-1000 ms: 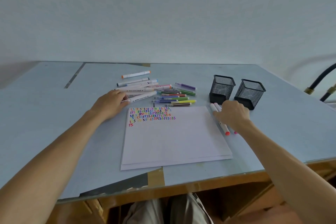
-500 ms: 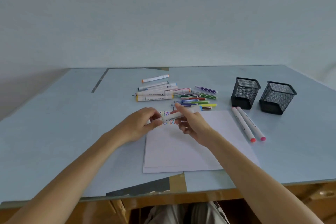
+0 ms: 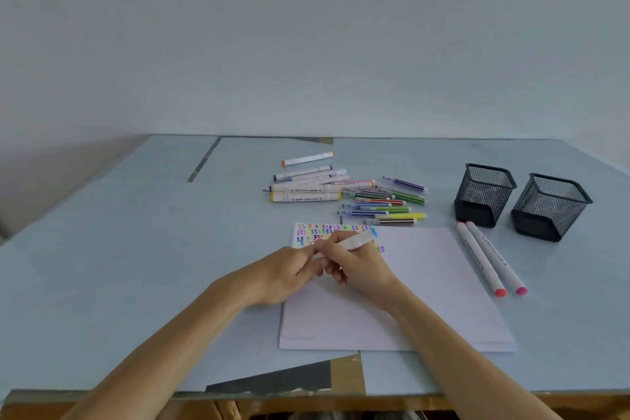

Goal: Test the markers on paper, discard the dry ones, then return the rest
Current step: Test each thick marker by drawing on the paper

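White-barrelled marker with a blue end cap sits gripped between both hands above the top-left corner of the white paper sheet, over rows of coloured test squiggles. The right hand curls its fingers round the barrel; the left hand pinches the marker's near end. Loose markers lie beyond the paper, 2 more beside 2 black mesh cups.
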